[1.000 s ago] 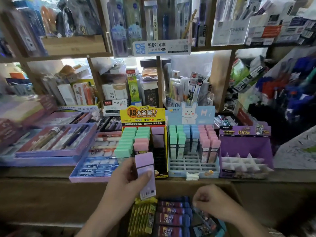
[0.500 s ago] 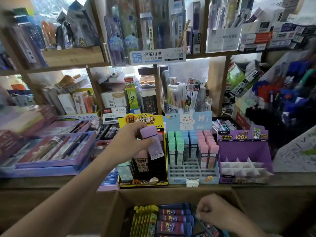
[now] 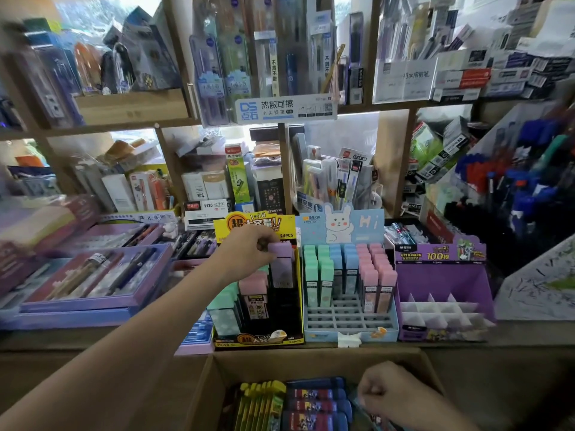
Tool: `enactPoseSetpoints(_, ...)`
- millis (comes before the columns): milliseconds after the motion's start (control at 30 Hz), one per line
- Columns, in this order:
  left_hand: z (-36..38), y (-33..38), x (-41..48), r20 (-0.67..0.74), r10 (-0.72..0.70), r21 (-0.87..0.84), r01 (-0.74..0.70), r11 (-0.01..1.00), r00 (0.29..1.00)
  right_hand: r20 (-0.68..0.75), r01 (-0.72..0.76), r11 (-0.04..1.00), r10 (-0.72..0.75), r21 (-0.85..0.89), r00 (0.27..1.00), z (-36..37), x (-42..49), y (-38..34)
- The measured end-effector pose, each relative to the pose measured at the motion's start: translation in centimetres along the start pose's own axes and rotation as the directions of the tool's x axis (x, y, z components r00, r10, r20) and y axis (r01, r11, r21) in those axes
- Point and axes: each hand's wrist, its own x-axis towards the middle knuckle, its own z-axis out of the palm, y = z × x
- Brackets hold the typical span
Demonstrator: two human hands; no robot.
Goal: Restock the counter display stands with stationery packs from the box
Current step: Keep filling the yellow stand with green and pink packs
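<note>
My left hand [image 3: 249, 253] pinches the top of a lilac stationery pack [image 3: 282, 265], which stands upright at the back right of the yellow-and-black display stand [image 3: 258, 339]. Pink and mint packs fill the stand's left side. The cardboard box [image 3: 311, 360] sits below the counter, holding yellow packs [image 3: 259, 402] and dark blue packs [image 3: 315, 405]. My right hand [image 3: 385, 391] is down inside the box at its right side, fingers curled; whether it holds anything is hidden.
A light blue rabbit stand [image 3: 350, 325] with mint, blue and pink packs has bare front slots. A purple stand [image 3: 441, 275] to the right shows white dividers. Purple pen trays [image 3: 90, 300] lie left. Crowded shelves rise behind the counter.
My left hand lifted the lilac pack from over the box up to the yellow stand and set it upright in the back right slot. My right hand stayed in the box.
</note>
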Motion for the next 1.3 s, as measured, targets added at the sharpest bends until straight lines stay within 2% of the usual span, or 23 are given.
enactPoseSetpoints(200, 0.6, -0.6, -0.2, -0.021, 0.053, 0.041, -0.052, 0.998, 0.998, 0.007, -0.007, 1.0, 0.007, -0.017, 1.0, 0.1, 0.3, 0.2)
enactPoseSetpoints(467, 0.5, -0.9, -0.5, -0.003, 0.052, -0.026, -0.053, 0.998, 0.999, 0.005, -0.001, 0.999, 0.001, -0.033, 1.0, 0.1, 0.3, 0.0)
enactPoseSetpoints(800, 0.8, 0.0, -0.5, -0.08, 0.097, 0.013, -0.096, 0.995, 0.992, 0.013, -0.025, 0.999, 0.026, -0.035, 1.0, 0.2, 0.4, 0.3)
enactPoseSetpoints(1067, 1.2, -0.3, -0.6, -0.077, 0.042, -0.006, -0.042, 0.999, 0.996, 0.024, -0.019, 0.999, 0.019, -0.034, 1.0, 0.1, 0.3, 0.1)
enactPoseSetpoints(1300, 1.3, -0.7, -0.7, -0.087, 0.056, -0.006, -0.057, 0.998, 0.995, 0.029, -0.046, 0.999, 0.047, -0.024, 0.998, 0.1, 0.2, 0.0)
